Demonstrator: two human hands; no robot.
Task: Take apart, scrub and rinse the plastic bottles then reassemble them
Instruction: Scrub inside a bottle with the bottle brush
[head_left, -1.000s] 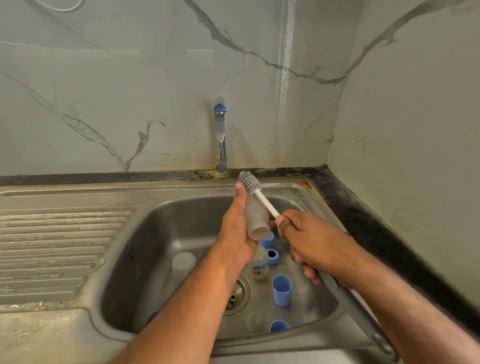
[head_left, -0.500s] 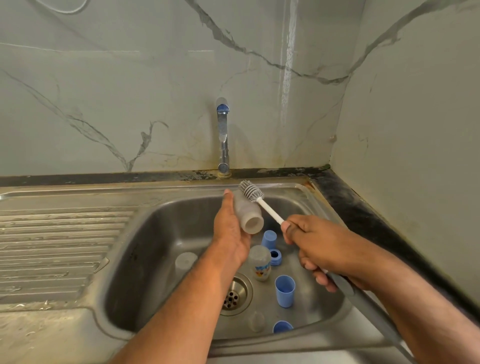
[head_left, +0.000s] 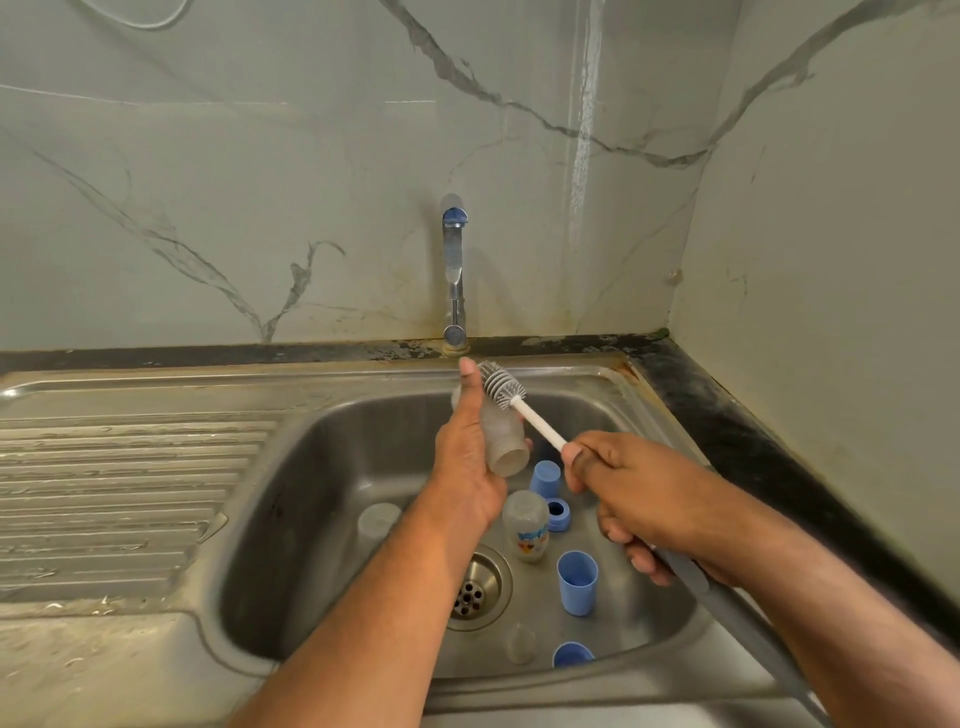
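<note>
Marble-veined walls meet behind a steel sink (head_left: 322, 467) and its tap (head_left: 454, 270). Above the basin, the left hand (head_left: 467, 457) grips a clear plastic bottle (head_left: 501, 434), mouth toward the camera; the right hand (head_left: 628, 493) clasps a bottle brush (head_left: 501, 383), bristles against the bottle's outside. Blue caps (head_left: 576, 582) stand below.

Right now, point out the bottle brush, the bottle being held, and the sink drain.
bottle brush (head_left: 501, 384): head view, on the grey bristle head.
held bottle (head_left: 501, 434): head view, on its clear body above the open mouth.
sink drain (head_left: 475, 590): head view, on the perforated strainer.
</note>
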